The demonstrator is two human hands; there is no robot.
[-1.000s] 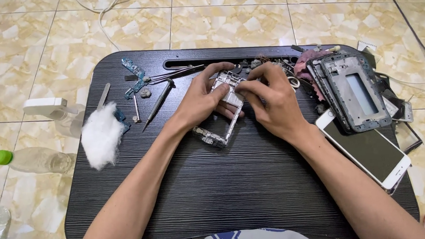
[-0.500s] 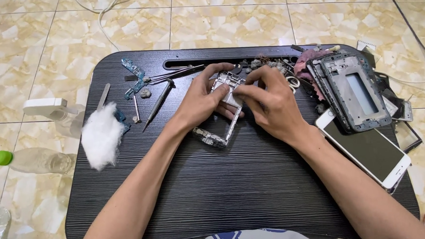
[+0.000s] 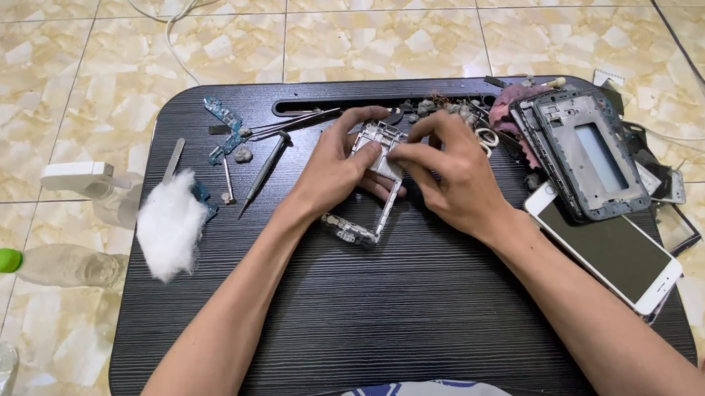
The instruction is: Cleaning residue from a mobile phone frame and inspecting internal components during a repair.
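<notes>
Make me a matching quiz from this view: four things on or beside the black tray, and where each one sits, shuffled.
Things:
1 cotton wad
2 white phone
3 phone frame
4 green-capped bottle

Places:
A between both hands
B tray's left edge
C floor, left of tray
D tray's right side, screen up

Pairs: 1-B, 2-D, 3-A, 4-C

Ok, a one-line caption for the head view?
Both hands, left hand and right hand, grip a bare phone frame over a black lap desk.
</notes>
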